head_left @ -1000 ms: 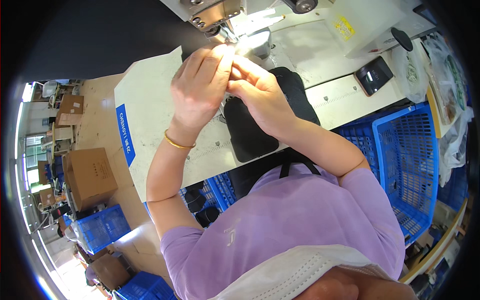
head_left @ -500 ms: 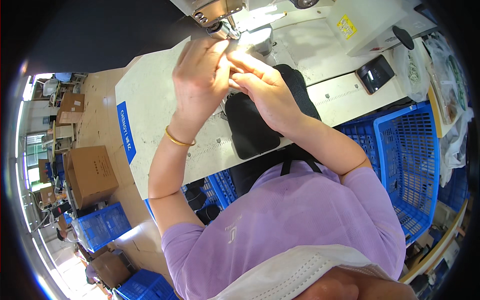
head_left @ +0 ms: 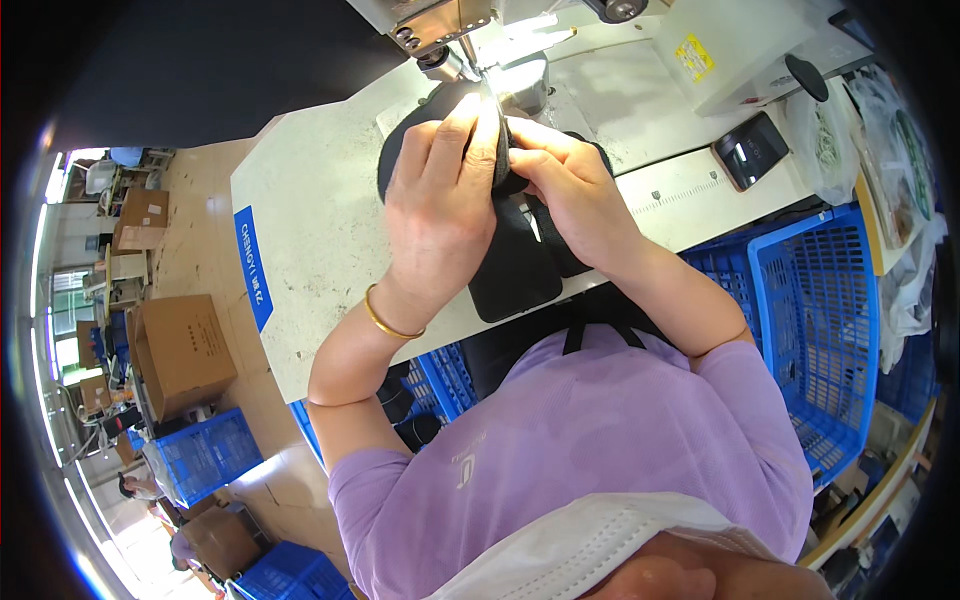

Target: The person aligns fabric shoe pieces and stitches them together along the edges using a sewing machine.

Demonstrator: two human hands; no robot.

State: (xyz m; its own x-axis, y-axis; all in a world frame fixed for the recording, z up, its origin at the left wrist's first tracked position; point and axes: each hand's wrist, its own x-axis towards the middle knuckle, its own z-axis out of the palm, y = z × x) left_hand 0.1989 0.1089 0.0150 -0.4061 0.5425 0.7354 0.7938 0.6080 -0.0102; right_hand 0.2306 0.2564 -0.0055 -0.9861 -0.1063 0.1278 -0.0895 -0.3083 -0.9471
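Note:
A black padded fabric piece point(head_left: 397, 150) is under the head of a sewing machine point(head_left: 437, 45), close to its needle and the bright lamp glare. Laid over this piece, my left hand point(head_left: 440, 205) has its fingers together, pressing and gripping it near its edge. On the other side my right hand point(head_left: 570, 185) pinches the same piece's right edge between thumb and fingers. Another black fabric piece point(head_left: 515, 275) lies below my hands at the table's front edge, partly covered by them.
A phone point(head_left: 750, 150) lies on the white sewing table point(head_left: 300, 200), right of a printed ruler scale. Blue plastic crates point(head_left: 810, 330) stand at the right below the table. Clear bags with thread hang at the far right. Cardboard boxes point(head_left: 185, 355) stand on the floor leftward.
My hands have moved apart, the left one lower and slightly rightward, the right one rightward. The black fabric piece now lies spread under the left hand, beside the needle.

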